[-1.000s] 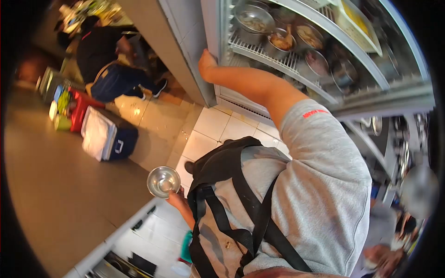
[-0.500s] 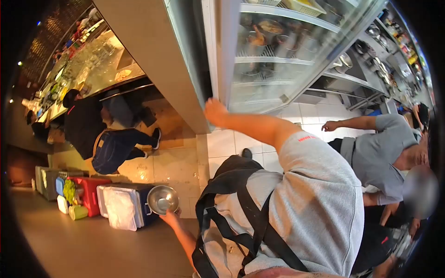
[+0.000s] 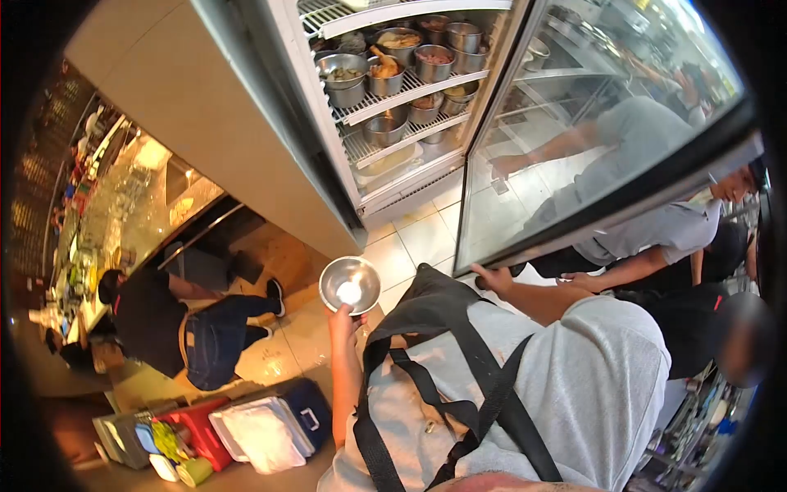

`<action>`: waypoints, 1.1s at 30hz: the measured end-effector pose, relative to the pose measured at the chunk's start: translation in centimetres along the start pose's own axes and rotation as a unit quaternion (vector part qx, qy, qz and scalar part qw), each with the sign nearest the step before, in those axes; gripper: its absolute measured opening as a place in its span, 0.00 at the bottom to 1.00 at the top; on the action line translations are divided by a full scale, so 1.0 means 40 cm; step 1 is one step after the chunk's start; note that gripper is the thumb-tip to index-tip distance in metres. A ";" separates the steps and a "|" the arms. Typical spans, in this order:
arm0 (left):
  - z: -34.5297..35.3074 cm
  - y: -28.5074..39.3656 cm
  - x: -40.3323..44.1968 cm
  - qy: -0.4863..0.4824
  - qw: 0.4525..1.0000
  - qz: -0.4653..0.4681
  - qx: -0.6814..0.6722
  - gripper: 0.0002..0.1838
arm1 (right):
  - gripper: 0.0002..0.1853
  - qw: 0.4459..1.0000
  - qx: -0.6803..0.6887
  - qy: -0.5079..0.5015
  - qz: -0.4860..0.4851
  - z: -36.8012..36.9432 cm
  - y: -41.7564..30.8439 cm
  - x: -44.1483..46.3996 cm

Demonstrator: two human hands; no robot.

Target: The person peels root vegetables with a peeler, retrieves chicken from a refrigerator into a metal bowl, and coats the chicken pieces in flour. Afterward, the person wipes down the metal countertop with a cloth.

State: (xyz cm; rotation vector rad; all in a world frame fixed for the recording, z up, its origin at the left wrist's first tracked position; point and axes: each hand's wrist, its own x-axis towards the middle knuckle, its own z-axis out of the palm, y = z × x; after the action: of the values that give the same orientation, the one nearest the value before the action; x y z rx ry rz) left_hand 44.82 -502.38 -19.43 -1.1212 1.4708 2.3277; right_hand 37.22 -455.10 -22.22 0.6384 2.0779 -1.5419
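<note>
My left hand (image 3: 344, 321) is closed on the rim of a metal mixing bowl (image 3: 329, 293), tilted so its inside faces me. A bright spot shows at the bottom; I cannot tell whether it is glare or contents. The glass door (image 3: 566, 172) of an upright refrigerator stands swung open, with my right hand (image 3: 493, 281) closed around its edge. Inside the refrigerator, wire shelves (image 3: 373, 107) carry several metal containers (image 3: 386, 80) of food. One holds something orange that sticks up above its rim.
A person in dark clothes (image 3: 156, 320) bends by the counter at left. Co-workers in grey (image 3: 648, 238) and black stand close behind the door. Coolers and bins, including a red one (image 3: 205, 426) and a blue one (image 3: 307, 414), line the floor at lower left. A beige wall (image 3: 188, 107) adjoins the refrigerator.
The refrigerator door has swung wide open, showing the shelves. My right hand has moved from near the frame to the door's edge at right. The bowl has come up nearer the refrigerator.
</note>
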 end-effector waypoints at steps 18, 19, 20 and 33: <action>0.537 0.480 0.259 -0.177 0.973 -0.117 0.093 0.20 | 0.11 0.758 0.088 0.241 -0.599 0.110 -1.278 0.409; 0.566 0.513 0.268 -0.196 0.970 -0.106 0.095 0.20 | 0.13 0.723 -0.033 0.268 -0.636 0.075 -1.388 0.478; 0.592 0.545 0.275 -0.216 0.967 -0.092 0.095 0.20 | 0.15 0.719 -0.106 0.226 -0.649 0.059 -1.480 0.565; 0.795 0.782 0.336 -0.250 0.966 -0.066 0.012 0.30 | 0.24 0.643 -0.654 0.131 -0.377 0.165 -1.806 1.038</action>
State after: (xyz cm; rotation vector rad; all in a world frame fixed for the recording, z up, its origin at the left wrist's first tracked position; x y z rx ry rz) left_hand 3.67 -494.74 1.03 -0.5393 1.1899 2.2650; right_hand -39.17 -476.58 3.97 -0.6829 3.0715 0.2365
